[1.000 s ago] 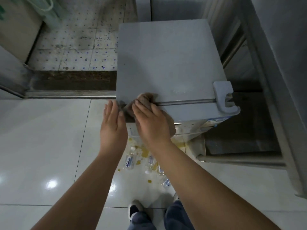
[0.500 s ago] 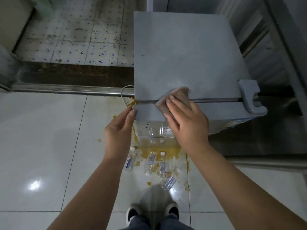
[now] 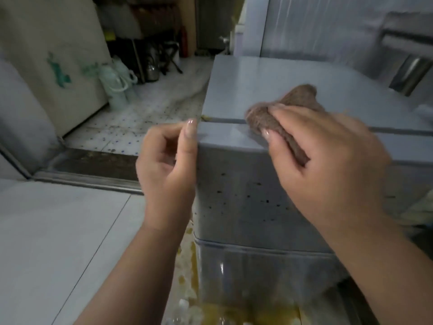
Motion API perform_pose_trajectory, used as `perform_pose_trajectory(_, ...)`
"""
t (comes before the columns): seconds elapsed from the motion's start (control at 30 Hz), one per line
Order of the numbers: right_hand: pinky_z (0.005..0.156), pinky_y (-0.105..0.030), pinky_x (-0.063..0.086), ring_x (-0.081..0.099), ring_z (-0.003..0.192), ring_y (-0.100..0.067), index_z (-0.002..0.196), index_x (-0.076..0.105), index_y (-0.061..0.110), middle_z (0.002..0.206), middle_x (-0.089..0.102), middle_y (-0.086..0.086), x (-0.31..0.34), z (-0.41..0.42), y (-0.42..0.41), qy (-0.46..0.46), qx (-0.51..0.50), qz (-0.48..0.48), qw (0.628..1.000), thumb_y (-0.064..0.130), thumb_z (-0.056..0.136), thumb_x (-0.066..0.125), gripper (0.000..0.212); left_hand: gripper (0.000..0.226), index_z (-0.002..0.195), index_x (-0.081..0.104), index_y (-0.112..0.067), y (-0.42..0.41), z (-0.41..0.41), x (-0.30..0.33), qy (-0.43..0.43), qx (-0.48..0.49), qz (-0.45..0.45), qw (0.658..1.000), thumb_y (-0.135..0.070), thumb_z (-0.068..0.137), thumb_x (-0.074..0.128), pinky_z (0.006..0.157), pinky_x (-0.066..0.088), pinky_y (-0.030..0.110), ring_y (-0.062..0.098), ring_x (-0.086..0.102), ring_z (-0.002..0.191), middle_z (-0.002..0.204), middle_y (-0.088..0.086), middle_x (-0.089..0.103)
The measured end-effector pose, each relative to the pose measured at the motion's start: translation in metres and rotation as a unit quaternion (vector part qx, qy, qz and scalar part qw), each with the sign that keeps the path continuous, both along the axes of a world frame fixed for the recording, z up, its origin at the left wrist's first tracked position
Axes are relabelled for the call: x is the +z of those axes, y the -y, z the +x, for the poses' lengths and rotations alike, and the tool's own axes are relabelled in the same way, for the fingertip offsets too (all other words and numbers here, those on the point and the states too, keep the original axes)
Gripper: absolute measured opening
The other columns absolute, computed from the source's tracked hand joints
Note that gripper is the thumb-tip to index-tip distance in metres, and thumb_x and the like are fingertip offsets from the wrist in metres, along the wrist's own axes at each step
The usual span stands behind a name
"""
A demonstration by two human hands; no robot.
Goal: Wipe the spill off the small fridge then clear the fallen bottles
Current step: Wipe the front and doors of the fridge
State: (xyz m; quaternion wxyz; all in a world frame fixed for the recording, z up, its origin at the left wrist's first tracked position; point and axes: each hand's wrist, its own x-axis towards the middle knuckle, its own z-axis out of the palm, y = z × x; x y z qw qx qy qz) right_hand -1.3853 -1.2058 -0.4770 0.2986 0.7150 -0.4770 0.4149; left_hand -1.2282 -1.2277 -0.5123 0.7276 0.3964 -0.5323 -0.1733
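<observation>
The small grey fridge (image 3: 269, 85) fills the middle and right of the head view. My right hand (image 3: 328, 160) grips a brown cloth (image 3: 281, 113) and presses it on the fridge's front top edge, over the door seam. My left hand (image 3: 168, 165) rests with its thumb against the fridge's front left corner, fingers curled and holding nothing. Dark specks dot the fridge's front face. A yellow spill (image 3: 234, 310) spreads over the floor below. A clear bottle (image 3: 185, 308) lies in it at the bottom edge; the other bottles are out of sight.
White floor tiles (image 3: 58, 242) lie to the left. A metal door threshold (image 3: 89, 181) leads into a room with speckled tiles, pale green flasks (image 3: 117, 83) and a kettle (image 3: 151, 69). A steel surface (image 3: 328, 26) rises behind the fridge.
The view has dropped lower and closer to the fridge. My right hand has slid the cloth along the top edge. My left hand stays at the fridge's left corner, its fingers now curled.
</observation>
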Motion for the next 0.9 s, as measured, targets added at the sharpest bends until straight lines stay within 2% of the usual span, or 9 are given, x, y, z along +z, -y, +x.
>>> perform_pose_trajectory(0.17,0.054,-0.022,0.029,0.052,0.057,-0.025,0.094,0.071,0.014,0.081,0.071,-0.001,-0.002,0.001,-0.002,-0.005,0.004,-0.029,1.000,0.030,0.088,0.045,0.031,0.008,0.087,0.056,-0.028,0.003,0.006,-0.007,0.028,-0.052,-0.053,0.997,-0.032,0.082,0.059,0.070,0.042,0.007,-0.013,0.055,0.076,0.088,-0.015,0.058)
perform_pose_trajectory(0.3,0.052,-0.022,0.035,0.055,0.056,-0.023,0.095,0.072,0.012,0.087,0.073,0.000,-0.004,0.000,0.000,-0.007,0.019,-0.068,0.997,0.028,0.087,0.050,0.028,0.009,0.088,0.059,-0.031,0.003,0.006,-0.006,0.015,-0.078,-0.026,0.996,-0.033,0.081,0.064,0.071,0.043,0.007,-0.013,0.055,0.076,0.084,-0.015,0.058)
perform_pose_trajectory(0.47,0.063,-0.031,0.051,0.067,0.078,-0.026,0.103,0.072,0.010,0.103,0.072,-0.001,-0.014,-0.005,0.007,-0.027,0.038,-0.148,0.988,0.028,0.088,0.056,0.028,0.014,0.087,0.064,-0.048,0.005,0.010,-0.006,0.007,-0.122,0.026,0.992,-0.050,0.074,0.067,0.096,0.043,0.026,0.002,0.055,0.106,0.106,-0.018,0.061)
perform_pose_trajectory(0.53,0.065,-0.032,0.051,0.068,0.080,-0.027,0.104,0.072,0.010,0.103,0.071,-0.002,-0.015,-0.004,0.009,-0.035,0.034,-0.172,0.984,0.028,0.088,0.057,0.029,0.027,0.100,0.060,-0.042,-0.002,0.007,-0.006,-0.013,-0.162,0.041,0.986,-0.046,0.074,0.059,0.094,0.044,0.019,-0.005,0.052,0.111,0.115,-0.019,0.058)
perform_pose_trajectory(0.6,0.065,-0.032,0.052,0.068,0.080,-0.027,0.103,0.072,0.009,0.102,0.072,-0.003,-0.014,-0.004,0.010,-0.036,0.033,-0.172,0.984,0.028,0.088,0.056,0.029,0.045,0.117,0.053,-0.036,-0.013,0.004,-0.017,-0.029,-0.201,0.065,0.977,-0.042,0.072,0.050,0.081,0.044,0.005,-0.019,0.050,0.103,0.114,-0.030,0.054)
perform_pose_trajectory(0.67,0.065,-0.031,0.052,0.068,0.080,-0.027,0.103,0.072,0.010,0.102,0.072,-0.002,-0.014,-0.003,0.009,-0.034,0.031,-0.169,0.985,0.027,0.087,0.055,0.029,0.060,0.131,0.043,-0.036,-0.027,0.001,-0.038,-0.041,-0.201,0.102,0.973,-0.041,0.072,0.048,0.090,0.042,0.005,-0.024,0.043,0.108,0.124,-0.032,0.048)
perform_pose_trajectory(0.73,0.065,-0.029,0.051,0.068,0.080,-0.025,0.103,0.072,0.011,0.102,0.072,-0.001,-0.014,-0.003,0.006,-0.037,0.021,-0.171,0.984,0.028,0.087,0.054,0.030,0.062,0.131,0.035,-0.041,-0.038,0.001,-0.053,-0.072,-0.202,0.136,0.967,-0.038,0.071,0.051,0.101,0.037,0.013,-0.019,0.039,0.117,0.136,-0.025,0.042)
perform_pose_trajectory(0.8,0.065,-0.028,0.050,0.068,0.079,-0.025,0.103,0.072,0.011,0.102,0.072,-0.001,-0.013,-0.002,0.005,-0.040,0.019,-0.175,0.984,0.028,0.087,0.053,0.030,0.059,0.127,0.035,-0.042,-0.038,0.002,-0.061,-0.091,-0.204,0.153,0.963,-0.032,0.073,0.054,0.100,0.038,0.015,-0.015,0.042,0.117,0.135,-0.023,0.044)
perform_pose_trajectory(0.9,0.065,-0.027,0.050,0.069,0.078,-0.025,0.102,0.072,0.010,0.101,0.072,-0.002,-0.014,0.000,0.005,-0.038,0.017,-0.177,0.983,0.027,0.086,0.053,0.030,0.051,0.126,0.044,-0.032,-0.032,0.002,-0.065,-0.125,-0.200,0.151,0.960,-0.010,0.082,0.057,0.090,0.041,0.006,-0.021,0.050,0.099,0.111,-0.028,0.058)
